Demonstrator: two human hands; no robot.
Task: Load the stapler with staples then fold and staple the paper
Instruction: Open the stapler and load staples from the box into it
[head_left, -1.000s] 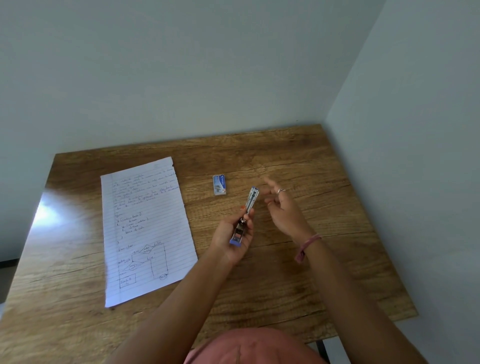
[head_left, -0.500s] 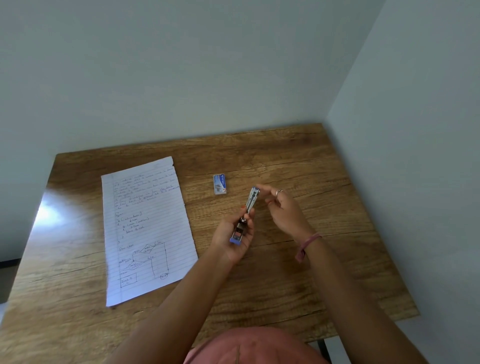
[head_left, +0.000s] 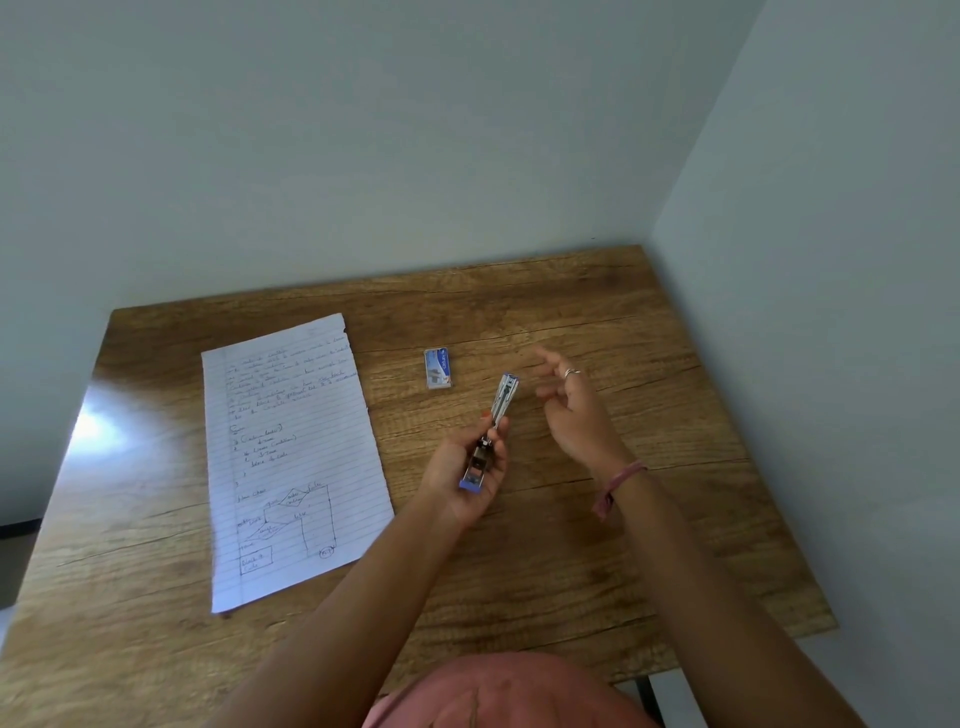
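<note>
Fingers (head_left: 496, 434) of left hand (head_left: 462, 480) around stapler (head_left: 493, 428), right hand (head_left: 571, 415) beside, apart.

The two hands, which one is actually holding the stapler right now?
The left hand holds the stapler, fingers wrapped round its lower end. The right hand, the one with a ring and wristband, hangs open beside it, holding nothing.

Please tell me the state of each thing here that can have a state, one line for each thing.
stapler: swung open, held above the table in the left hand
left hand: closed around the stapler
right hand: open, holds nothing
staple box: lies flat on the table; open or closed, cannot tell
paper: flat, unfolded, not stapled
</note>
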